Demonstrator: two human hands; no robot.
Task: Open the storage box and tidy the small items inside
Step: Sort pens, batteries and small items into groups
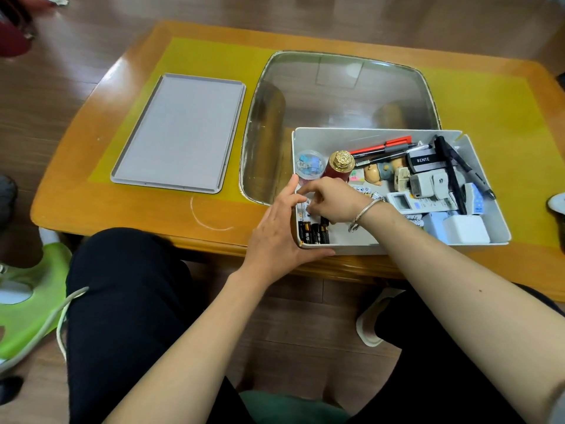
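The white storage box [397, 132] stands open at the table's near right edge, and its grey lid [180, 133] lies flat to the left. My left hand [276, 231] grips the box's near left corner, thumb along the front wall. My right hand [328, 200] is inside the box at its left end, fingers curled on a black battery [324, 222] above a row of black and gold batteries [313, 234]. Also in the box are a clear tub of clips [308, 165], a red bottle with a gold cap [341, 165], pens [382, 146], a small figurine [380, 172], a remote [419, 203] and white chargers [464, 229].
The box sits partly over a glass panel [336, 87] set in the wooden table [91, 194]. A yellow mat [474, 102] covers the tabletop. A green stool [27, 301] and a white cord [61, 316] are by my left knee. Other people's feet show at both frame edges.
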